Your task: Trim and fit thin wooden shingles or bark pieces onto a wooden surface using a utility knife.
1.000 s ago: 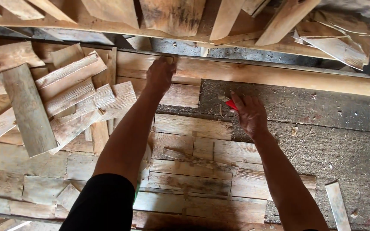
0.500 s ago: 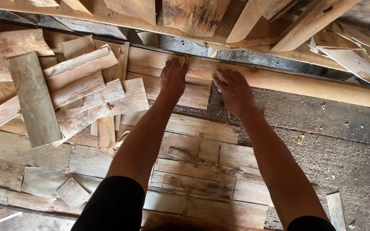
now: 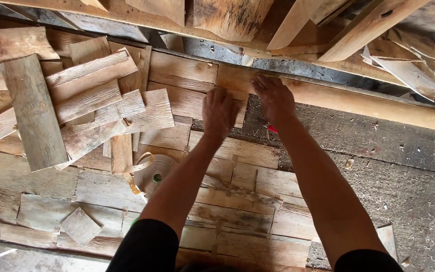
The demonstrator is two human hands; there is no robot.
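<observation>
My left hand (image 3: 219, 112) lies flat, fingers together, on a pale wooden board (image 3: 185, 80) in the top row of laid shingles. My right hand (image 3: 275, 98) presses palm-down on the right end of that same row, beside a long wooden pole (image 3: 378, 103). A small red object (image 3: 272, 129) peeks out under my right wrist on the rough grey surface (image 3: 378, 166). Neither hand grips anything that I can see.
A loose pile of wooden shingles (image 3: 84, 108) lies at the left, with one thick plank (image 3: 34, 113) across it. A roll of tape (image 3: 153, 172) sits by my left forearm. Rows of laid boards (image 3: 242, 211) cover the near area. Leaning timber (image 3: 232, 15) stands at the top.
Both hands have come together at the top row of boards. My right hand moved up and left off the grey surface, leaving the red object behind it.
</observation>
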